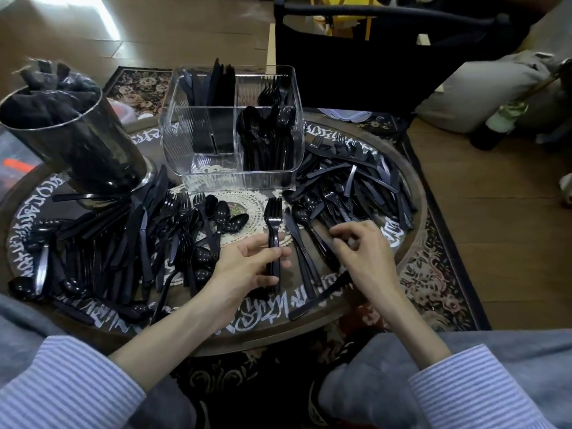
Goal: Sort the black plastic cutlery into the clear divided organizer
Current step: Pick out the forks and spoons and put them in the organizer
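Observation:
My left hand grips a small stack of black forks by the handles, tines pointing away from me. My right hand reaches into the right-hand heap of black cutlery, its curled fingertips pinching at a piece whose kind I cannot tell. The clear divided organizer stands at the back of the round table: knives in the far left compartment, forks far right, spoons near right, the near left one bare. A second heap of black cutlery lies to the left.
A shiny metal cup stuffed with dark items stands at the left on the round table with white lettering. A black chair is behind the table. A patterned rug and wooden floor surround it.

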